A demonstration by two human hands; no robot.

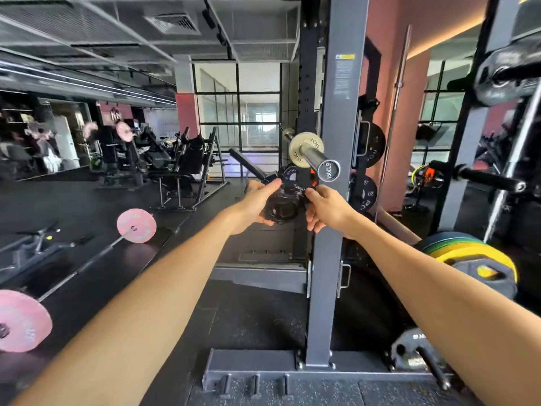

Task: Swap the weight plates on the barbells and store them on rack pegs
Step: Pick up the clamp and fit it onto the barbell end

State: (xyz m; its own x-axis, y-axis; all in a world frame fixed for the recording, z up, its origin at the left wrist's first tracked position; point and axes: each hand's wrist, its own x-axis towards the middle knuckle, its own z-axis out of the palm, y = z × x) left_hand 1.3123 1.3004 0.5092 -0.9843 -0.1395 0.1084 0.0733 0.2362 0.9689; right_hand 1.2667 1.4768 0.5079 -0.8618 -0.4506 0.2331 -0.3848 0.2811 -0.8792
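A steel barbell sleeve (317, 158) sticks out toward me from the grey rack upright (330, 200), with a small pale plate (301, 143) on it. Just below the sleeve, both hands hold a small black plate (282, 205). My left hand (256, 205) grips its left edge and my right hand (328, 209) pinches its upper right edge. Behind it, another small black plate (288, 174) sits on a peg, partly hidden. On the floor at left lies a barbell with pink plates (136, 225).
Black plates (366, 194) hang on pegs on the rack's far side. Coloured plates (471, 259) stack low at right, and a bare black peg (486, 178) juts out there. A grey plate (409, 350) leans near the rack base (263, 367). Benches and machines stand at left.
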